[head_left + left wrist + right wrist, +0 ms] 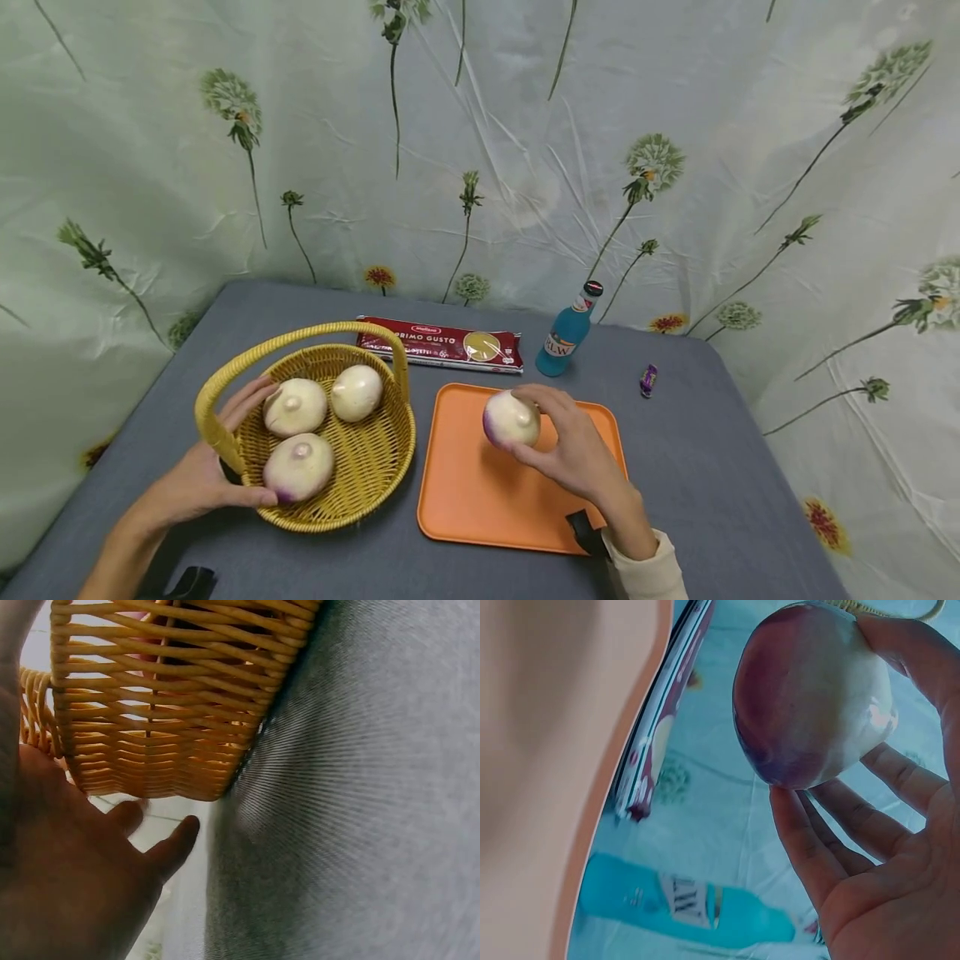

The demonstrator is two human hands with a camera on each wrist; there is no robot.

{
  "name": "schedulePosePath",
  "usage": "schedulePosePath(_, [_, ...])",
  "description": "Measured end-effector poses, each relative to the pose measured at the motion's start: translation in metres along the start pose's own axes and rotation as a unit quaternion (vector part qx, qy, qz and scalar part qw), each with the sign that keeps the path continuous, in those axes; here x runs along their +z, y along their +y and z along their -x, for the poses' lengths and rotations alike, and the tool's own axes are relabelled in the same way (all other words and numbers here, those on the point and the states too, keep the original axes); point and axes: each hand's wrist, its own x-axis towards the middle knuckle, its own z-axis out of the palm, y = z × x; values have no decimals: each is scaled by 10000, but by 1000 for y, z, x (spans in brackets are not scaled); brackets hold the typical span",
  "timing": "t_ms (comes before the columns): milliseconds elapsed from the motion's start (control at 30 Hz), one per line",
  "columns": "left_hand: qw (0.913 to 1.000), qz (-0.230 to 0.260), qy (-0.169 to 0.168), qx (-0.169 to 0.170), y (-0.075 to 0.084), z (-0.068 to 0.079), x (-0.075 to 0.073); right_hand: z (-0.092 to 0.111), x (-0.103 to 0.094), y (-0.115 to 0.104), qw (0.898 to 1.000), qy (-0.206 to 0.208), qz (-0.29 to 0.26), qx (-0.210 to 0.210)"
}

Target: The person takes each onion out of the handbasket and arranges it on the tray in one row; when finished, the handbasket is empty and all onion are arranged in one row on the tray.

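Observation:
My right hand [577,442] holds a white and purple turnip [512,419] between thumb and fingertips, over the orange tray [457,508]. In the right wrist view the purple side of that turnip [802,697] faces the camera. At the left, my left hand [202,479] rests against the yellow wicker basket [375,492], with thumb and fingers spread along its rim beside the handle. Two fingers [176,847] extend loosely outside the weave in the left wrist view. Inside the basket lie three more turnips [295,407], grouped toward its left and back.
Behind the basket and tray lies a red packet [442,343] marked Primo Gusto. A blue bottle [566,333] stands upright behind the tray, and a small purple-wrapped sweet [648,381] lies farther right. The grey table [705,500] meets a flowered curtain [525,167] at the back.

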Motion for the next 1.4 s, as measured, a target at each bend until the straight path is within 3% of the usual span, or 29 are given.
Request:
schedulePosePath(500, [9988, -175, 220, 398, -8, -6, 4, 7, -18, 40, 9994, 194, 111, 259])
schedulePosePath(867, [9998, 14, 169, -125, -6, -1, 5, 10, -24, 65, 9984, 153, 204, 502])
schedulePosePath(1167, [9996, 47, 263, -28, -6, -1, 7, 13, -30, 80, 9965, 104, 166, 808])
schedulePosePath(1400, [9995, -17, 216, -222, -8, 1, 5, 18, -37, 89, 9954, 75, 195, 936])
